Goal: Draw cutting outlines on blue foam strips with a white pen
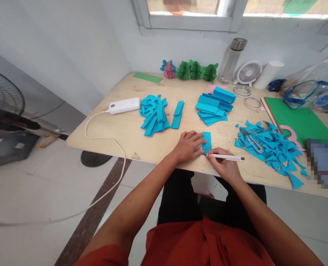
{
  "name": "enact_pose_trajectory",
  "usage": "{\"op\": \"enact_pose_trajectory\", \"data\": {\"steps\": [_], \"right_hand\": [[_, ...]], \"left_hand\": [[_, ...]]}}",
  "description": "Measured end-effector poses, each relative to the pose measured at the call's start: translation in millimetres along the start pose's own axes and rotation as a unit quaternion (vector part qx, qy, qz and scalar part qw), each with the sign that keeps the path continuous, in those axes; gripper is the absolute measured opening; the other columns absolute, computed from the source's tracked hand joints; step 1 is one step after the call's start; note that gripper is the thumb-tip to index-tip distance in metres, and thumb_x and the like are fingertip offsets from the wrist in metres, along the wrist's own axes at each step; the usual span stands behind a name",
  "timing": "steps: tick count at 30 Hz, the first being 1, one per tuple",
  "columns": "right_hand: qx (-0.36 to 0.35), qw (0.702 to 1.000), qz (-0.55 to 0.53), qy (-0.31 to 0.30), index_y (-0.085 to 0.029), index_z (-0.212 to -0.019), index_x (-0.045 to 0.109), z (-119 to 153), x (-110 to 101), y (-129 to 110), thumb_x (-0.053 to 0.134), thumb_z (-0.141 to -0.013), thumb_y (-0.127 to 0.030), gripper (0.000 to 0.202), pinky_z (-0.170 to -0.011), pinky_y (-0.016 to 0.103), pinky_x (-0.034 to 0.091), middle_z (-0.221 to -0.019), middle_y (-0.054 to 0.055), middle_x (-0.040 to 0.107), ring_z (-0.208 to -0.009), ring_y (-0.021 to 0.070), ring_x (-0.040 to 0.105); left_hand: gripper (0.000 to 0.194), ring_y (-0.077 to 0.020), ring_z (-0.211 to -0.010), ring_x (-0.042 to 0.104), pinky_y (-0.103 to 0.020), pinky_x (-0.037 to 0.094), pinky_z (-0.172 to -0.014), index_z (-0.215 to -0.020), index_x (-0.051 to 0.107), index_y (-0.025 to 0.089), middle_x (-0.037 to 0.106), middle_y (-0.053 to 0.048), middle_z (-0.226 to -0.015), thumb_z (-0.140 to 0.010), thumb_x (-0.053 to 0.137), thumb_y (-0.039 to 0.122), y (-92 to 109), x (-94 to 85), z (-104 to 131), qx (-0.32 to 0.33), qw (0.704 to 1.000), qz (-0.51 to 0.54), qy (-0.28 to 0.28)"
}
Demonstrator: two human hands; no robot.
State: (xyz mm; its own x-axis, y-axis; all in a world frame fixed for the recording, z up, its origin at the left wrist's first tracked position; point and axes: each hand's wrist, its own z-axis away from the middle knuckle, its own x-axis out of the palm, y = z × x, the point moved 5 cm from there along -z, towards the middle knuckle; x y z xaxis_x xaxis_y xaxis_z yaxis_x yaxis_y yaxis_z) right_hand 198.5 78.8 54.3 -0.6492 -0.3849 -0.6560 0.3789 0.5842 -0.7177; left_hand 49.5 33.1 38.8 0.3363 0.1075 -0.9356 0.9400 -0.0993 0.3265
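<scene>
A small piece of blue paper [207, 138] lies on the wooden table near its front edge. My left hand [189, 146] rests flat on the paper's left side, fingers spread and pressing it down. In my right hand [225, 167] is a white pen [228, 157] with a dark end cap, its tip at the paper's lower edge. Fingers partly cover the paper, and any marks on it are hard to make out. Just beyond lies a folded blue strip [177, 115]. Folded blue papers [215, 105] are piled behind the paper I hold.
Left of them are cut blue shapes [154, 114] and a white power bank [124, 105] with a trailing cable. Scissors [251, 140] lie on blue scraps [280, 147] at right. Along the wall stand green paper ornaments [195, 70], a bottle [232, 61] and a small fan [249, 72].
</scene>
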Motion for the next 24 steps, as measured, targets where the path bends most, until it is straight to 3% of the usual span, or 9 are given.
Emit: {"op": "enact_pose_trajectory", "data": {"steps": [24], "right_hand": [[0.058,0.995,-0.023,0.077,-0.023,-0.074,0.06,3,-3,18,0.053,-0.077,-0.03,0.011,-0.065,0.032,0.047,-0.072,0.003,0.066,-0.069,0.0196,0.061]], "left_hand": [[0.037,-0.0265,-0.129,0.036,-0.045,0.026,-0.105,-0.124,0.056,0.028,0.046,-0.003,-0.144,-0.089,0.051,0.041,1,-1.0,1,0.002,1.0,-0.002,0.005]]}}
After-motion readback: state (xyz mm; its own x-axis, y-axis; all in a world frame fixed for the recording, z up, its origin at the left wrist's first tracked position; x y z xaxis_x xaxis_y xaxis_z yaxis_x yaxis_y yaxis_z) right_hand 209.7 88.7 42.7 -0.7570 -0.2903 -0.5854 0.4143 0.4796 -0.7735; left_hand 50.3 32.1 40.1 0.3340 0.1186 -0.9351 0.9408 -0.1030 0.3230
